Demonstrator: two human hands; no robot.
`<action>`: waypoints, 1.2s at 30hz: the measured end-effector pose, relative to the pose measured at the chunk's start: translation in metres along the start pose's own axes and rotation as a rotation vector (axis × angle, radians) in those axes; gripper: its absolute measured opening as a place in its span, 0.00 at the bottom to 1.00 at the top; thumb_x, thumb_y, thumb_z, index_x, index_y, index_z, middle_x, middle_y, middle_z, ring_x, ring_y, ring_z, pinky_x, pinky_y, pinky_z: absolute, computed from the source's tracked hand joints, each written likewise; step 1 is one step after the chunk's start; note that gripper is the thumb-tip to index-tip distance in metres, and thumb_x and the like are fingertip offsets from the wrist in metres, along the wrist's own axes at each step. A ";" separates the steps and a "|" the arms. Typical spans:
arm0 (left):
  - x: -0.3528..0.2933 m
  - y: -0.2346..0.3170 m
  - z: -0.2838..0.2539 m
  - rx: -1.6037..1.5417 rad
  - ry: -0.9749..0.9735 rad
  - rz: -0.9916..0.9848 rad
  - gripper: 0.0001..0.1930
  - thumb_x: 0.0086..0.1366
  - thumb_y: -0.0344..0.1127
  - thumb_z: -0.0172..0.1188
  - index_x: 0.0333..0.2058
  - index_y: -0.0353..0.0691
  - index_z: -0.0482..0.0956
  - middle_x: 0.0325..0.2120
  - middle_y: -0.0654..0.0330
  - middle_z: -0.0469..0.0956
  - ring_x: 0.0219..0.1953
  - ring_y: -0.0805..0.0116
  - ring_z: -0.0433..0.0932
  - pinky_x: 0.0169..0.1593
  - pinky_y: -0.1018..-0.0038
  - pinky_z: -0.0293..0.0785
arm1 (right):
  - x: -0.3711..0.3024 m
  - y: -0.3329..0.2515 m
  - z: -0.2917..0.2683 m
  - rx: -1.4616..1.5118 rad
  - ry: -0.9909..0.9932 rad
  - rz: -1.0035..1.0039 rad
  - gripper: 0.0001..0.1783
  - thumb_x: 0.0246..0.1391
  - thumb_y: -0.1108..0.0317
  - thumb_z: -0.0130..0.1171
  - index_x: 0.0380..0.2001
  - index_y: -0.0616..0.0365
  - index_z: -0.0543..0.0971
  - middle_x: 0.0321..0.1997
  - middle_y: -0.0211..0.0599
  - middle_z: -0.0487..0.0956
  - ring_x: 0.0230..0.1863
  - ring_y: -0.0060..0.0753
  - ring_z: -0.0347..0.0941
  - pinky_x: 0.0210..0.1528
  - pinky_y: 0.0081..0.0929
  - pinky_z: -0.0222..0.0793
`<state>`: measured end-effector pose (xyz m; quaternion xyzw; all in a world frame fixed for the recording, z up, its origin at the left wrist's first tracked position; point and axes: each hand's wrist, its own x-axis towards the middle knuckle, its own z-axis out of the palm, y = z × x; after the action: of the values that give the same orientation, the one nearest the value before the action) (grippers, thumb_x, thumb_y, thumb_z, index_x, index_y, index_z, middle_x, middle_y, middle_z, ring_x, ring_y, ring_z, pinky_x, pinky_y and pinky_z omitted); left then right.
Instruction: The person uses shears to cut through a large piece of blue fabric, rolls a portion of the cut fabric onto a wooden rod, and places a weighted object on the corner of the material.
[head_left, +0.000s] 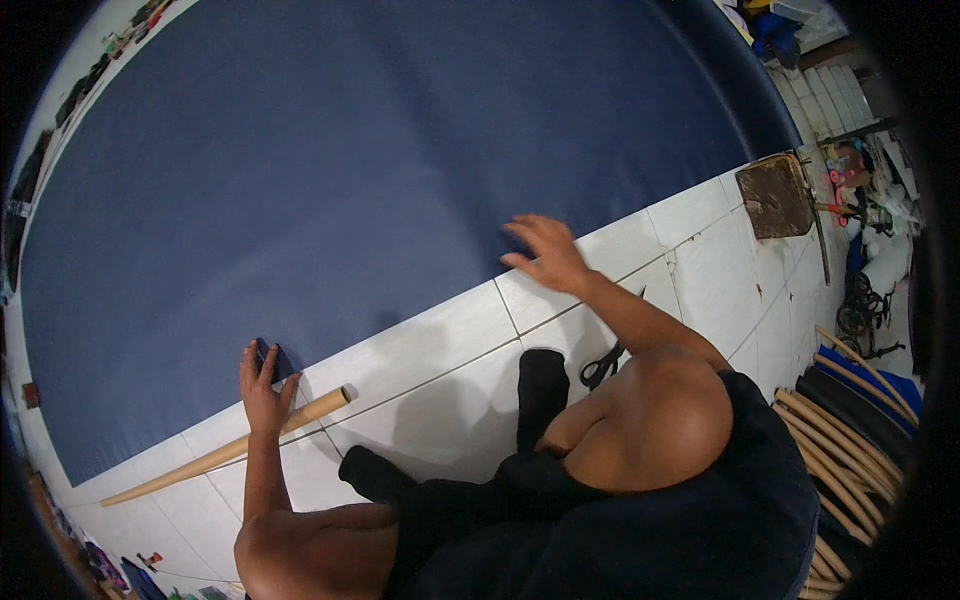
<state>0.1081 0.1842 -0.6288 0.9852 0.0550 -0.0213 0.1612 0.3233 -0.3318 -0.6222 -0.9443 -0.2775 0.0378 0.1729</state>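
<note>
A wide sheet of dark blue material (330, 170) lies spread over the white tiled floor, its near edge running slantwise in front of me. At the left, my left hand (265, 390) rests on that edge with its fingers stretched apart. My right hand (548, 252), slightly blurred, is over the edge farther right, fingers spread and nothing in them. A long tan cardboard tube (225, 452) lies on the tiles, passing beside my left wrist. Black-handled scissors (600, 367) lie on the floor by my right foot, partly hidden by my arm.
Several tan tubes (835, 450) are stacked at the right with dark rolls. A brown square piece (776, 198) lies at the sheet's right corner, and clutter (875, 225) lines the far right. A small reddish block (31, 396) sits by the sheet's left edge.
</note>
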 end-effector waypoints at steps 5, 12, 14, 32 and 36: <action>0.003 -0.008 0.008 -0.008 -0.043 -0.004 0.35 0.52 0.38 0.72 0.60 0.43 0.71 0.66 0.46 0.59 0.68 0.43 0.57 0.70 0.52 0.52 | 0.032 0.011 0.016 -0.267 -0.180 0.278 0.35 0.65 0.37 0.39 0.70 0.36 0.57 0.76 0.44 0.48 0.76 0.51 0.40 0.74 0.56 0.37; 0.007 -0.002 0.005 -0.039 -0.059 -0.010 0.35 0.51 0.39 0.73 0.59 0.44 0.72 0.65 0.46 0.61 0.68 0.43 0.57 0.69 0.52 0.52 | 0.036 0.033 0.012 -0.239 -0.209 0.348 0.35 0.64 0.35 0.38 0.70 0.33 0.55 0.77 0.37 0.47 0.77 0.46 0.38 0.74 0.57 0.35; 0.009 0.002 0.002 -0.003 -0.057 0.020 0.33 0.51 0.40 0.73 0.57 0.44 0.74 0.64 0.46 0.62 0.67 0.44 0.59 0.69 0.51 0.53 | 0.029 0.039 0.013 -0.263 -0.200 0.327 0.36 0.63 0.35 0.38 0.70 0.33 0.56 0.76 0.35 0.48 0.77 0.44 0.39 0.74 0.57 0.35; -0.003 -0.007 0.011 0.023 0.021 0.086 0.26 0.53 0.40 0.70 0.52 0.45 0.79 0.57 0.49 0.71 0.62 0.46 0.66 0.65 0.43 0.56 | 0.029 -0.068 0.037 -0.076 -0.190 -0.448 0.22 0.59 0.54 0.57 0.55 0.49 0.76 0.65 0.38 0.67 0.69 0.42 0.58 0.70 0.48 0.51; 0.018 0.022 -0.035 -0.147 0.119 0.052 0.25 0.55 0.42 0.70 0.51 0.41 0.78 0.54 0.49 0.73 0.58 0.48 0.70 0.62 0.49 0.63 | 0.019 -0.062 0.033 -0.119 -0.217 -0.443 0.22 0.59 0.55 0.57 0.56 0.47 0.76 0.66 0.36 0.67 0.70 0.41 0.58 0.71 0.47 0.50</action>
<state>0.1291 0.1765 -0.5898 0.9713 0.0404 0.0456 0.2300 0.3024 -0.2627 -0.6316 -0.8594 -0.4963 0.0838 0.0901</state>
